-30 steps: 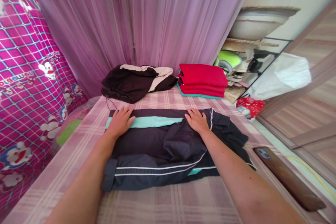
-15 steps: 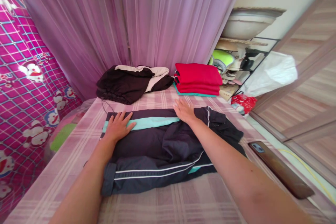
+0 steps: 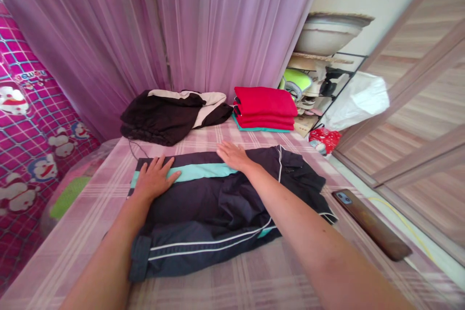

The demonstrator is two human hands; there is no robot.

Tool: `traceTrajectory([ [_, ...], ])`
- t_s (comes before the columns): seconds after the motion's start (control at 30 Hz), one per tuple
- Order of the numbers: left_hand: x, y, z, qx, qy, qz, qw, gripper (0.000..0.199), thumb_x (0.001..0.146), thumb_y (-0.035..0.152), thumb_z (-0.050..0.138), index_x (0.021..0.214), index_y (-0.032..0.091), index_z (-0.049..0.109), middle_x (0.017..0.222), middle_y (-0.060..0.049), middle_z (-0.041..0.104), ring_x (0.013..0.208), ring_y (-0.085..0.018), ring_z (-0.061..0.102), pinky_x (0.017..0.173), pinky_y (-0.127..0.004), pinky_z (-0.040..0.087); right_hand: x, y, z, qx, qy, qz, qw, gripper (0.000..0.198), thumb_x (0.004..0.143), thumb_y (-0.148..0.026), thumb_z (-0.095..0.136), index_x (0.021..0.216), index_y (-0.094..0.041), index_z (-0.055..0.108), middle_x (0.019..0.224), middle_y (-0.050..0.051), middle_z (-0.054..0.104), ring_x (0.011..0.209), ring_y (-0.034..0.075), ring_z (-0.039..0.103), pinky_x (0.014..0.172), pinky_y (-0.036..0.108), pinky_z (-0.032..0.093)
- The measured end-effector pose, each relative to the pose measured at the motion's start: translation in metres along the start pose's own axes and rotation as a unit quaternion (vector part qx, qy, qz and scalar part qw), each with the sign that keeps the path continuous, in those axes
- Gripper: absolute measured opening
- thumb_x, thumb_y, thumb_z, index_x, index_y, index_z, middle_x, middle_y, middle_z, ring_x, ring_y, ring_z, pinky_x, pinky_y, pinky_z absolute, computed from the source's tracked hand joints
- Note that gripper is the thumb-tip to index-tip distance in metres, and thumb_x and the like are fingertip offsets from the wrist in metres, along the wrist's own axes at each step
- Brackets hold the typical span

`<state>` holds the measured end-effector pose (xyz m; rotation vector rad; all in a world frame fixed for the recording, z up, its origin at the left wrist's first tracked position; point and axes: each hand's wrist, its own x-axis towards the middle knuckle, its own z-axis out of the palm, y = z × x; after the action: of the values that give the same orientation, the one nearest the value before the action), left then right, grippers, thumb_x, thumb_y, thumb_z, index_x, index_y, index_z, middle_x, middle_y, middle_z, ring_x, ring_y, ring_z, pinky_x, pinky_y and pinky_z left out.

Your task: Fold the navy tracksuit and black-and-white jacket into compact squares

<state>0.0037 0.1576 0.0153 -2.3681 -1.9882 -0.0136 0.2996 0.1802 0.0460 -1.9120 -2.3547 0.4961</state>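
Observation:
A dark navy jacket (image 3: 196, 203) with a turquoise stripe and white piping lies spread on the checked cloth in front of me. My left hand (image 3: 155, 177) rests flat on its far left part, fingers apart, across the end of the turquoise stripe. Near the middle of the far edge, my right hand (image 3: 234, 156) lies palm down on the fabric with its fingers stretched out. The near sleeve, edged by two white lines, runs along the side closest to me. Creases bunch up in the middle of the jacket.
Behind the jacket lie a black and white garment (image 3: 170, 116) and a stack of folded red clothes (image 3: 265, 109). A phone (image 3: 370, 225) with a cable sits at the right edge of the checked cloth (image 3: 254, 281). Beyond are a shelf with a basin (image 3: 330, 34) and a purple curtain (image 3: 210, 24).
My right hand has slid left along the jacket's far edge, nearer my left hand. The left hand stays on the same part of the fabric. The view has shifted slightly.

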Motion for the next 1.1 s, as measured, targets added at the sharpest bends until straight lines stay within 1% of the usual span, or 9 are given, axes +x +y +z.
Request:
traceTrajectory([
  [0.07,0.000,0.000,0.000,0.000,-0.003,-0.001,1.000,0.066,0.094,0.055,0.037,0.152,0.023,0.037,0.161,-0.011,0.031,0.146,-0.033,0.029,0.117,-0.056,0.023,-0.007,0.027,-0.001,-0.022,0.029,0.088,0.995,0.061,0.101,-0.050,0.013,0.155,-0.026,0.028,0.164,0.006,0.020,0.151,0.024,0.014,0.119,0.055,0.009],
  [0.13,0.000,0.000,-0.001,-0.001,-0.007,-0.004,1.000,0.066,0.094,0.055,0.037,0.152,0.023,0.037,0.161,-0.011,0.030,0.147,-0.033,0.028,0.117,-0.055,0.023,-0.016,0.051,0.003,-0.053,0.032,0.125,0.990,0.060,0.102,-0.048,0.015,0.155,-0.024,0.029,0.164,0.007,0.021,0.151,0.022,0.015,0.120,0.054,0.010],
  [0.3,0.002,-0.002,0.002,-0.001,-0.012,-0.003,1.000,0.069,0.094,0.056,0.036,0.153,0.021,0.035,0.161,-0.011,0.029,0.148,-0.033,0.026,0.117,-0.056,0.022,-0.029,0.087,0.008,-0.114,0.055,0.107,0.986,0.060,0.102,-0.048,0.017,0.153,-0.022,0.034,0.162,0.009,0.028,0.149,0.022,0.020,0.120,0.051,0.013],
  [0.5,0.004,-0.005,0.007,0.000,0.003,0.003,1.000,0.070,0.093,0.057,0.036,0.151,0.019,0.037,0.160,-0.011,0.031,0.147,-0.033,0.028,0.116,-0.056,0.023,-0.035,0.119,-0.001,-0.155,0.098,0.131,0.974,0.058,0.103,-0.043,0.019,0.149,-0.017,0.041,0.156,0.012,0.039,0.145,0.022,0.031,0.119,0.044,0.019],
  [0.6,0.005,-0.005,0.007,0.006,-0.003,0.001,1.000,0.069,0.093,0.056,0.036,0.151,0.018,0.038,0.160,-0.012,0.032,0.146,-0.034,0.028,0.116,-0.056,0.024,-0.037,0.117,0.002,-0.142,0.088,0.147,0.975,0.059,0.102,-0.044,0.019,0.151,-0.016,0.038,0.158,0.012,0.035,0.146,0.023,0.028,0.119,0.045,0.020],
  [0.73,0.004,-0.003,0.004,0.014,-0.003,0.003,1.000,0.069,0.093,0.055,0.036,0.152,0.019,0.036,0.161,-0.011,0.031,0.147,-0.033,0.028,0.116,-0.056,0.024,-0.042,0.101,0.010,-0.117,0.082,0.148,0.979,0.063,0.101,-0.051,0.015,0.155,-0.022,0.030,0.163,0.009,0.025,0.149,0.025,0.020,0.119,0.050,0.018],
  [0.9,0.003,-0.002,0.003,0.011,-0.012,-0.007,1.000,0.069,0.093,0.054,0.035,0.152,0.018,0.035,0.161,-0.011,0.029,0.148,-0.033,0.026,0.117,-0.057,0.022,-0.047,0.090,0.008,-0.100,0.053,0.154,0.982,0.064,0.101,-0.053,0.017,0.155,-0.023,0.029,0.163,0.009,0.023,0.150,0.026,0.019,0.119,0.051,0.015],
  [0.97,0.003,-0.003,0.004,0.008,-0.010,-0.006,1.000,0.069,0.093,0.054,0.035,0.152,0.018,0.035,0.161,-0.012,0.029,0.148,-0.033,0.026,0.117,-0.057,0.021,-0.048,0.087,0.006,-0.083,0.059,0.158,0.982,0.065,0.101,-0.053,0.016,0.156,-0.022,0.028,0.164,0.010,0.021,0.150,0.025,0.018,0.119,0.052,0.016],
  [1.1,0.004,-0.004,0.004,0.003,-0.001,0.000,1.000,0.069,0.093,0.054,0.036,0.152,0.019,0.036,0.161,-0.012,0.030,0.147,-0.033,0.027,0.117,-0.057,0.022,-0.054,0.079,0.011,-0.088,0.078,0.102,0.988,0.062,0.101,-0.052,0.016,0.156,-0.026,0.027,0.164,0.007,0.019,0.151,0.024,0.015,0.119,0.052,0.014],
])
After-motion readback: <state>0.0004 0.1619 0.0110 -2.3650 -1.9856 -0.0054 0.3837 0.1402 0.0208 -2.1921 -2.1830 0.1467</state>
